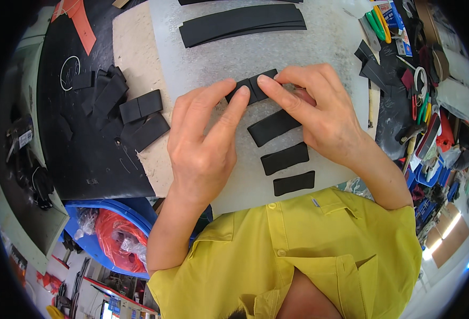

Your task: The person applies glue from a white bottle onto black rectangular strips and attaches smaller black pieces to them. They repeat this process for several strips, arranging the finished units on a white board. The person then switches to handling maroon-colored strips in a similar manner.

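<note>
- Head view looks down on the desk point(138, 58), where a frosted plastic sheet point(319, 58) lies over a pale board, with a dark mat to the person's left.
- Long black strips point(242, 24) lie at the far end of the sheet, well apart from the hands.
- Loose cut black pieces point(133, 114) sit in a heap on the person's left, half on the mat and half on the board.
- Left hand point(202, 143) rests palm-down on the sheet, its forefinger and thumb closed on the left end of the small black strip point(253, 87); that is its grip.
- Right hand point(319, 114) mirrors it, fingertips pinched on the strip's right end.
- Small strip lies flat on the sheet between the two hands, at the head of a row of three like pieces point(285, 158) nearer the person.
- It looks thin, light and limp, like rubber or foam sheet, likely to bend rather than break and unlikely to slip. Holding it by both short ends, as now, seems the best way to keep it flat.
</note>
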A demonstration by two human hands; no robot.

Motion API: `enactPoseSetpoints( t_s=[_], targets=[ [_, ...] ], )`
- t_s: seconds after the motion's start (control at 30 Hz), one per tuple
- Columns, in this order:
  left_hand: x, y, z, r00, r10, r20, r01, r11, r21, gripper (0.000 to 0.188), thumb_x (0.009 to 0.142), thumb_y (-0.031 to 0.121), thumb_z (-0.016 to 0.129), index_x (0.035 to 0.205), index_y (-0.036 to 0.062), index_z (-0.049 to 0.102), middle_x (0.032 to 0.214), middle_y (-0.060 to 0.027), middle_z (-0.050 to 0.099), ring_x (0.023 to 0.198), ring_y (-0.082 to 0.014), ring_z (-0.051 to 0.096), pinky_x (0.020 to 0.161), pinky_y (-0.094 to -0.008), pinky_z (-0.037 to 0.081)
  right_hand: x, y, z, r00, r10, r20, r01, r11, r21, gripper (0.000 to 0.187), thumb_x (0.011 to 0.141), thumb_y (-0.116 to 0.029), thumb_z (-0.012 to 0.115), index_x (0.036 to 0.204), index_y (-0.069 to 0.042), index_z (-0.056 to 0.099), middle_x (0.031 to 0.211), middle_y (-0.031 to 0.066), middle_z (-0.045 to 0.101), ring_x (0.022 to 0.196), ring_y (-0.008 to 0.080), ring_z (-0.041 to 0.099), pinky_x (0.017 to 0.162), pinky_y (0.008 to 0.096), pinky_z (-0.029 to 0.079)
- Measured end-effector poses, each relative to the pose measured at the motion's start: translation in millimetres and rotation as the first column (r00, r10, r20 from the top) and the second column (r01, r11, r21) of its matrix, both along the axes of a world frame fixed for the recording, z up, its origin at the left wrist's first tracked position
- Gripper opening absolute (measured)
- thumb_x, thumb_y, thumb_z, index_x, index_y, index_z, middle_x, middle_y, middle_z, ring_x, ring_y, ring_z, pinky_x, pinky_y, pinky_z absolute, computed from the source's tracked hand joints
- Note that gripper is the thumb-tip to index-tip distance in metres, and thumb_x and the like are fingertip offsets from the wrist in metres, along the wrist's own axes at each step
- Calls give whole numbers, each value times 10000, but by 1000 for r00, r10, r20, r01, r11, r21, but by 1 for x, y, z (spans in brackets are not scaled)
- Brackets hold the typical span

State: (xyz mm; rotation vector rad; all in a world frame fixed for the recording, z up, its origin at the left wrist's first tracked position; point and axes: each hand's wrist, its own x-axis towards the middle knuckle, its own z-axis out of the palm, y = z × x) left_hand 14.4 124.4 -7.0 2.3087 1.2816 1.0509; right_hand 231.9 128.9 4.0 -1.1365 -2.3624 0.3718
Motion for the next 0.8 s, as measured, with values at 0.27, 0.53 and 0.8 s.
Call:
enactPoseSetpoints(
  t_s=[0.27, 0.53, 0.8],
  targets=[
    [1, 0, 0, 1000, -1, -12, 1, 1000, 15, 402, 665, -86, 710, 1057, -4, 753, 1064, -139, 685, 908, -303, 654, 773, -373, 546, -1, -1, 0, 1000, 3, 25, -4, 1000, 10, 528, 702, -15, 654, 1229, -14, 682, 1106, 67, 632, 907, 254, 542, 814, 345, 488],
    [0, -3, 10, 969, -38, -245, 31, 999, -32, 406, 735, -88, 671, 1128, -8, 732, 1179, -108, 683, 1052, -319, 632, 875, -384, 531, -2, -2, 6, 984, -3, 175, -15, 995, 99, 431, 750, -97, 657, 1169, -5, 707, 1172, 55, 630, 1007, 241, 574, 815, 362, 475],
    [-3, -11, 29, 836, -77, -543, 44, 996, -73, 425, 786, -8, 645, 1200, 47, 722, 1361, -25, 654, 1385, -265, 524, 1181, -558, 243, -11, -4, 11, 944, -13, 329, -57, 978, 201, 369, 762, -104, 660, 1103, 32, 702, 1258, 113, 618, 1124, 287, 585, 825, 392, 478]
  ],
)
